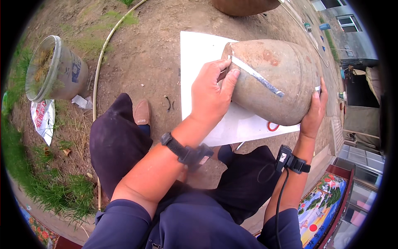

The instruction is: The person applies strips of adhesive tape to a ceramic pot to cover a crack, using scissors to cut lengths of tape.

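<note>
A grey-brown clay jar [269, 70] with rusty patches lies tilted on a white sheet [195, 54]. Across its side runs a narrow silvery strip [257, 76], which looks like tape or foil. My left hand [213, 87] pinches the strip's upper end at the jar's left edge, thumb against the jar. On the jar's right end, my right hand [316, 112] grips the side with its fingers wrapped round it. A small pale piece [318, 88] shows by the right fingertips. Part of a red ring-shaped thing [272, 126] shows below the jar on the sheet.
At the left stands a translucent bucket [62, 70] with dry plants, near a crumpled white bag [43, 118]. A pale hose [99, 70] crosses the dirt. Another brown vessel [244, 6] is at the far edge. Grass [62, 191] grows lower left; a painted panel [325, 203] is lower right.
</note>
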Tool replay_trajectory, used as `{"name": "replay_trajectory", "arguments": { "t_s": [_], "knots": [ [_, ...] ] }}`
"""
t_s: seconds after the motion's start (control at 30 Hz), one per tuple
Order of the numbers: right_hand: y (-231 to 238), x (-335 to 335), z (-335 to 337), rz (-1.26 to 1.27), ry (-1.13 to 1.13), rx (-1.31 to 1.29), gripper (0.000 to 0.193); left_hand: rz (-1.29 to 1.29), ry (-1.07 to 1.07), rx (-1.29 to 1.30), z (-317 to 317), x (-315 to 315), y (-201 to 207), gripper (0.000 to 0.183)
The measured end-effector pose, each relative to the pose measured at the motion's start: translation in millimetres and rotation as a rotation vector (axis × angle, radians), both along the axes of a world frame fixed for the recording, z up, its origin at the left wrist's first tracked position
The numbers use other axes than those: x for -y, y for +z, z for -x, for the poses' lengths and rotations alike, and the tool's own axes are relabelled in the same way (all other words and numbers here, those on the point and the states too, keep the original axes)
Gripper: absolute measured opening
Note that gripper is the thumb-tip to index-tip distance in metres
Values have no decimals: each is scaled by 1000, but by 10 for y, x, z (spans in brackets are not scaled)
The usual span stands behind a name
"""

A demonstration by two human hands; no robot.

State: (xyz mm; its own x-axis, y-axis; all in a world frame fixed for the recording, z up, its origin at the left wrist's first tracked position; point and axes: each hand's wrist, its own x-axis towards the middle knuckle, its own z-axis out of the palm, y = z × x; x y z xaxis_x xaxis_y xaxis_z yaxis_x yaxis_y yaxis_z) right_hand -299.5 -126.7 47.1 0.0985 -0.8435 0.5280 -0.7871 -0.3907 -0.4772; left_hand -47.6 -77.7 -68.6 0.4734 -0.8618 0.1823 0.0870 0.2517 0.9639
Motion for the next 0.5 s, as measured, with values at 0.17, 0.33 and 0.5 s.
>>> {"name": "replay_trajectory", "arguments": {
  "t_s": [0.17, 0.33, 0.5],
  "knots": [
    [-15, -2, 21, 12, 12, -16, 58, -38, -9, 17, -12, -15, 31, 25],
    [-11, -15, 6, 9, 11, 12, 55, 31, 16, 9, -26, 9, 24, 23],
    [-4, 8, 22, 25, 4, -33, 56, 80, 30, 140, -18, 25, -58, 23]
  ]
}}
